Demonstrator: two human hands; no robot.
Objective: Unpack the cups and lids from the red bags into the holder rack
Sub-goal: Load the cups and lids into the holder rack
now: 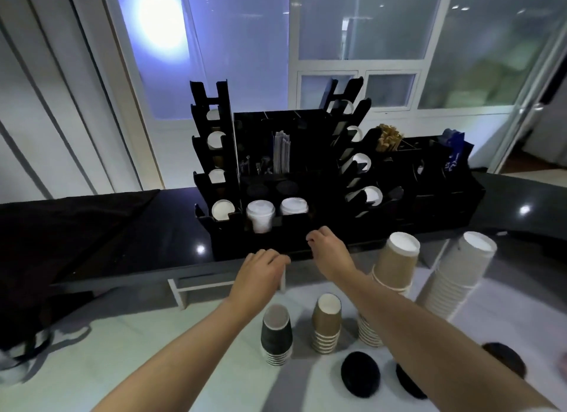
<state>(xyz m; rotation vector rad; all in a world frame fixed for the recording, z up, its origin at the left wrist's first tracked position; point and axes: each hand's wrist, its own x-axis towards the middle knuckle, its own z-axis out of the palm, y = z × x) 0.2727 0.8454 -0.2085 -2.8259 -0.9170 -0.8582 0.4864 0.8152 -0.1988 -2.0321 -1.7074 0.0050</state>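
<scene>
A black holder rack (306, 236) stands on a low dark bench, with white lids in its side slots and two stacks of white lids (260, 210) in front wells. My left hand (260, 273) reaches toward the rack's front base with curled fingers; whether it holds anything is hidden. My right hand (329, 249) hangs over the rack's front edge, fingers curled down, nothing visible in it. On the pale floor stand upside-down cup stacks: black (276, 335), small brown (326, 325), tall brown (397, 264), tall white (457, 276). Black lids (360, 373) lie near my right forearm.
The dark bench (153, 227) runs left and right of the rack. A dark cloth drapes its left end (76, 215). A second black organizer (429, 178) holds wooden stirrers and blue packets. Dark bag handles lie at the floor's left (40, 341).
</scene>
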